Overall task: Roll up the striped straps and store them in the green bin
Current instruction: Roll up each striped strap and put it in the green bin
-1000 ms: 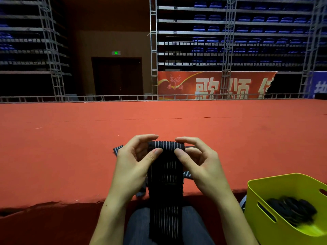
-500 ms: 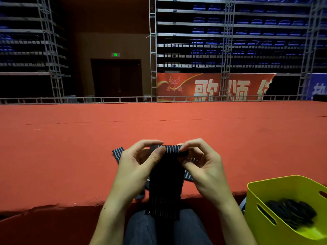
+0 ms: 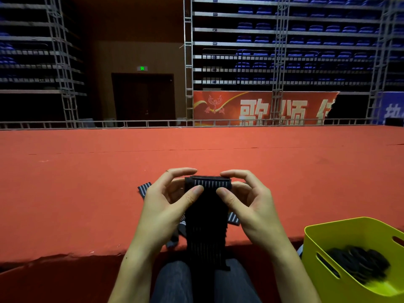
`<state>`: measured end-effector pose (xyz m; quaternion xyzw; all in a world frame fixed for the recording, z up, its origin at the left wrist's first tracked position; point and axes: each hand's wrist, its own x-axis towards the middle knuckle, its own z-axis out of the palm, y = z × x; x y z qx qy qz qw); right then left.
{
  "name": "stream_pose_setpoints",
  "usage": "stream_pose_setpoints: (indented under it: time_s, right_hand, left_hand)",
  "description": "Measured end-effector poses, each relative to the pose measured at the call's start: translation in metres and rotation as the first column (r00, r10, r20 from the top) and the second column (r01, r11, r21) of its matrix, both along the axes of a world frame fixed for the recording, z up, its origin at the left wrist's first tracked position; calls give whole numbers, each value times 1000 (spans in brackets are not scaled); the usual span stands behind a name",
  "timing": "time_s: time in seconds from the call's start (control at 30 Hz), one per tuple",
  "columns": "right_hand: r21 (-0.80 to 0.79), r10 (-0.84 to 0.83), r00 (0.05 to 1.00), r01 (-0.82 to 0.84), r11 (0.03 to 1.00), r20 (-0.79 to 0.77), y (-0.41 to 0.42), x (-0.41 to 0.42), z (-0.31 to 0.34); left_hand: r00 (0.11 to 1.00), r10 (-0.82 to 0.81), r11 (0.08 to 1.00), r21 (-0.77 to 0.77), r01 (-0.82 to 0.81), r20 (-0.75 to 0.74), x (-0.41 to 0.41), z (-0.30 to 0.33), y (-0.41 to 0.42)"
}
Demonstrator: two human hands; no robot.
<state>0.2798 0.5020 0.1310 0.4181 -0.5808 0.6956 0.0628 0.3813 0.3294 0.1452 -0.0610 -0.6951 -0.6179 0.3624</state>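
The green bin is cut off by the right and bottom edges

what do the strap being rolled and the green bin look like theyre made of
Striped strap: seemingly a woven elastic fabric, matte black with thin pale stripes; it rolls tightly and hangs limp over the lap. Green bin: likely moulded plastic, smooth with a slight sheen, with stiff thin walls and cut-out handle slots.

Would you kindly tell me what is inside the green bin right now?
The green bin holds a heap of dark rolled straps against its right side. Their number is unclear, and whatever lies beneath the heap is covered.
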Motion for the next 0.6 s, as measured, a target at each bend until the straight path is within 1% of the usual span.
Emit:
stream_pose_setpoints:
  time_s: [0.1, 0.2, 0.47, 0.6]
  right_hand:
    - [-23, 19, 1000, -19, 1000, -2, 0, -3, -2]
    - [-31, -3, 1000, 3, 1000, -6, 0, -6, -5]
    - [-43, -2, 1000, 1, 999, -12, -1, -5, -6]
    - [-21, 30, 998, -28, 999, 58, 1, -2, -5]
  left_hand:
    - [1000, 9, 1000, -6, -9, 29, -1, 0, 1]
    - [999, -5, 1000, -1, 5, 50, -1, -1, 4]
    - [1000, 10, 1000, 17, -10, 14, -2, -1, 5]
    - [1000, -14, 1000, -7, 14, 0, -2, -4, 1]
